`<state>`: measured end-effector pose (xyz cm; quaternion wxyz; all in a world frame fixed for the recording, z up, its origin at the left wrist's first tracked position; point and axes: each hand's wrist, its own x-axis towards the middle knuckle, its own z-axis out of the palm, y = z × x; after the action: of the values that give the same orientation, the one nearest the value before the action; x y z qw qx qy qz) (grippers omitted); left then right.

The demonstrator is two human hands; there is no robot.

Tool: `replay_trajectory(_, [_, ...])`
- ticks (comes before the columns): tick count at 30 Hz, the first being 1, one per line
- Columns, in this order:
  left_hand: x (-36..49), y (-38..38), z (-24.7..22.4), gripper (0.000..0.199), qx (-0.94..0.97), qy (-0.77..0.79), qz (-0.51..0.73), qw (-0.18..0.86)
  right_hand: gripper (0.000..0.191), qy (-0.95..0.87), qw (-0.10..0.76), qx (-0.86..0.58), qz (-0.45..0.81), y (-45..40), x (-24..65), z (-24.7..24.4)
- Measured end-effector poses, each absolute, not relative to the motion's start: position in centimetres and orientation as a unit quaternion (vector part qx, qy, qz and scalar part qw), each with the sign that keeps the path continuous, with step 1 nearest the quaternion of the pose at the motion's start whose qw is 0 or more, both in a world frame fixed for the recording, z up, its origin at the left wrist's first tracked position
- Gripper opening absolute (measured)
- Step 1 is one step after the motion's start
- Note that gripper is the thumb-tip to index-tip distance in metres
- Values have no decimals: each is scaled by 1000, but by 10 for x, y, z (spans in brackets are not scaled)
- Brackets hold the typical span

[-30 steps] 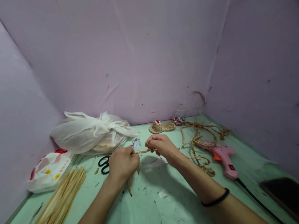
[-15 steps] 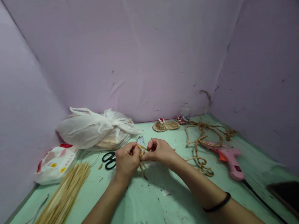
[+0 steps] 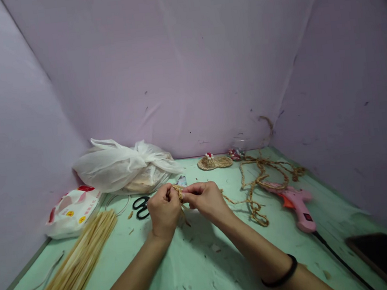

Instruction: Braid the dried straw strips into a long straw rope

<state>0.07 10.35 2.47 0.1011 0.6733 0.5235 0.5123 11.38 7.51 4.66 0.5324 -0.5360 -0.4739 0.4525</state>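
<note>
Close together over the middle of the table, both hands work on a small piece of braided straw (image 3: pixel 178 192). My left hand (image 3: pixel 165 209) is closed round it, with loose straw ends hanging below the fingers. Thumb and forefinger of my right hand (image 3: pixel 206 199) pinch the right side of the piece. The fingers hide much of its shape. A braided straw cord (image 3: pixel 237 201) runs from near my right hand to a loose tangle of cord (image 3: pixel 261 179). Black-handled scissors (image 3: pixel 141 207) lie just left of my left hand.
A small woven slipper (image 3: pixel 214 162) and a clear jar of beads (image 3: pixel 237 153) stand at the back. On the right are a pink glue gun (image 3: pixel 301 205) and a dark phone-like slab (image 3: pixel 384 256). A straw bundle (image 3: pixel 74 265), a white plastic bag (image 3: pixel 129 166) and a printed packet (image 3: pixel 73 212) lie left.
My right hand has closed in on the braided piece, its fingers now pinching at its side. Part of the cord on the right has shifted slightly left.
</note>
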Motion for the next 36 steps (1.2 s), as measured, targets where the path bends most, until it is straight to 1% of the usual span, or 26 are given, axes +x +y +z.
replay_trajectory(6, [1,98,25,20,717,478,502,75,12,-461,434,-526,568,72,127,52])
replay_trajectory(9, [2,100,24,18,709,455,530,97,17,-439,422,-514,604,70,126,53])
replay_trajectory(15, [5,106,21,16,641,476,570,193,29,-445,496,-538,515,76,120,43])
replay_trajectory(19, [5,104,21,15,633,492,566,190,31,-470,511,-575,433,82,126,36])
replay_trajectory(21, [5,102,23,16,648,481,558,194,29,-496,519,-564,408,84,129,34])
replay_trajectory(26, [3,100,29,17,709,402,508,278,21,-581,502,-477,428,85,136,35])
replay_trajectory(29, [2,99,32,17,712,396,493,305,18,-588,486,-468,446,84,137,35])
replay_trajectory(33, [3,98,34,17,724,406,478,286,16,-600,477,-477,431,80,135,35])
replay_trajectory(34, [2,99,34,17,735,411,471,262,16,-606,476,-487,411,79,135,37])
replay_trajectory(36, [1,99,35,18,768,423,448,178,12,-619,470,-518,357,77,137,41])
